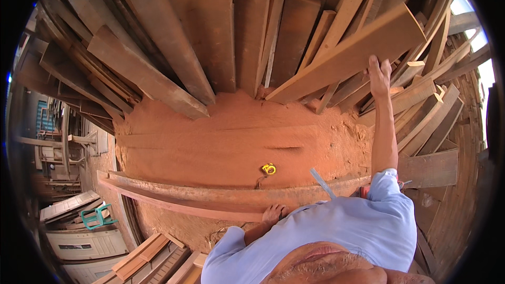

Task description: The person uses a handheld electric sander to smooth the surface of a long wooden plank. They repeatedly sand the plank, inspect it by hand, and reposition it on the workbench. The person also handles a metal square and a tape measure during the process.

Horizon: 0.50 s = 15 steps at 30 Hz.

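My right hand [380, 78] reaches far out to the right, its fingers closed at the lower edge of a wide brown wooden plank [352, 52]. That plank leans at a slant, with its lower end at the sawdust and its upper end to the right. Close to my body, my left hand [273, 214] lies with fingers stretched out on the right part of a long reddish board [194, 203]. A yellow tape measure [269, 169] sits on the sawdust-covered surface [221, 152] ahead of me. Between it and my shirt, a thin bluish strip [322, 183] sticks up.
Many planks [213, 37] stand leaning in a fan along the far side. More boards [428, 115] are stacked at the right. At the left are a green plastic chair [98, 216] and pale door panels [87, 244]. Cut boards [144, 257] lie at the lower left.
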Tool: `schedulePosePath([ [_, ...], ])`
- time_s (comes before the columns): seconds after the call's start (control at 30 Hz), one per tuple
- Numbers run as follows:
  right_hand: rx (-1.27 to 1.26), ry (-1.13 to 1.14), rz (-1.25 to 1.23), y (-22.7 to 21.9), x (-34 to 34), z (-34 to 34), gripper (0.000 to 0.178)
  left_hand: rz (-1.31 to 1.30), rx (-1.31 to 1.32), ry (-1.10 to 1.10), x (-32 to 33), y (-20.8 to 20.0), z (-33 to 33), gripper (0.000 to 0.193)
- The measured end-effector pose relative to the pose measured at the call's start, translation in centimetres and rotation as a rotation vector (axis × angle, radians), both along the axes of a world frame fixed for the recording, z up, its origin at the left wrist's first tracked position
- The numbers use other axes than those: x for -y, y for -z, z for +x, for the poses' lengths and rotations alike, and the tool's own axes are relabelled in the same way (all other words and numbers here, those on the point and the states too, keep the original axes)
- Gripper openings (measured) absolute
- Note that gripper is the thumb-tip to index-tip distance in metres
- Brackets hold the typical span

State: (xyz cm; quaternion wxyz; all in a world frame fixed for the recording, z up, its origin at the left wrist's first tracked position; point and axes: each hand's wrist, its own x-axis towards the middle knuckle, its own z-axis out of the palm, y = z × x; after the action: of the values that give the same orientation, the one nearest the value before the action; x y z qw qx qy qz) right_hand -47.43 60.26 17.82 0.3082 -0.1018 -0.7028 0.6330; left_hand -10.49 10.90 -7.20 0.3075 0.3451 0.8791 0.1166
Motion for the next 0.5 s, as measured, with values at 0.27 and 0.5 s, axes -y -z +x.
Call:
schedulePosePath([
  [0.27,0.055,0.041,-0.221,7.1,-2.6,12.5,0.028,0.083,-0.153,0.032,0.5,1.4,0.2,0.038],
  [0.5,0.048,-0.052,-0.252,6.8,-1.8,15.2,0.034,0.004,-0.105,-0.014,-0.1,0.4,0.8,0.029],
])
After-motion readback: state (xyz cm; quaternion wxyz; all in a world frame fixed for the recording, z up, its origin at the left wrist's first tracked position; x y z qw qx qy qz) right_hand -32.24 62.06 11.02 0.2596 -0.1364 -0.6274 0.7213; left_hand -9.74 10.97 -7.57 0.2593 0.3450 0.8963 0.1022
